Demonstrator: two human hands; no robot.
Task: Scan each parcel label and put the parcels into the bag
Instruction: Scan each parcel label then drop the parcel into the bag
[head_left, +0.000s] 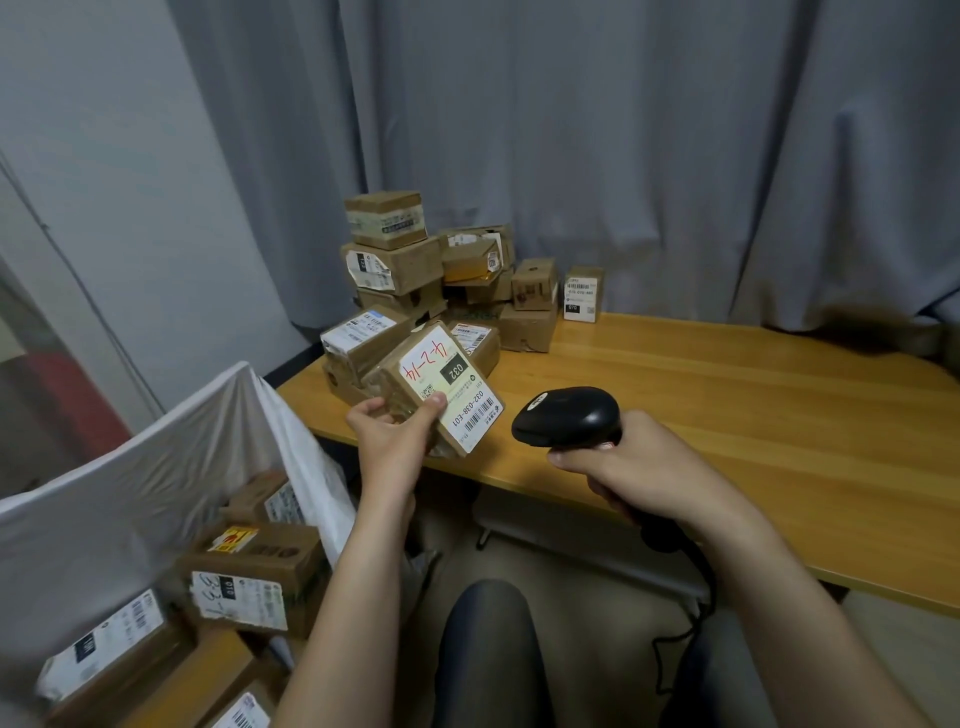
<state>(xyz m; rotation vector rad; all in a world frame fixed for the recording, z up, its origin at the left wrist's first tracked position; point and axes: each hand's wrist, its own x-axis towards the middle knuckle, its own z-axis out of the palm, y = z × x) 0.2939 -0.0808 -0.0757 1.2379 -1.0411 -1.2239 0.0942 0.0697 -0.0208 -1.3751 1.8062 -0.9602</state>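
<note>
My left hand (392, 434) grips a small brown parcel (436, 387) above the table's near-left corner, its white label with red handwriting turned up towards me. My right hand (644, 475) holds a black barcode scanner (569, 415) by the handle, its head pointing left at the parcel's label from a short gap away. A pile of several cardboard parcels (415, 275) stands at the table's back left. The white bag (156, 467) gapes open at lower left, with several labelled parcels (249, 571) inside.
The wooden table (727, 405) stretches to the right. A small white-labelled box (583, 293) stands apart at the back. Grey curtains (623, 130) hang behind. The scanner's cable (691, 623) drops under the table edge, beside my knee (488, 649).
</note>
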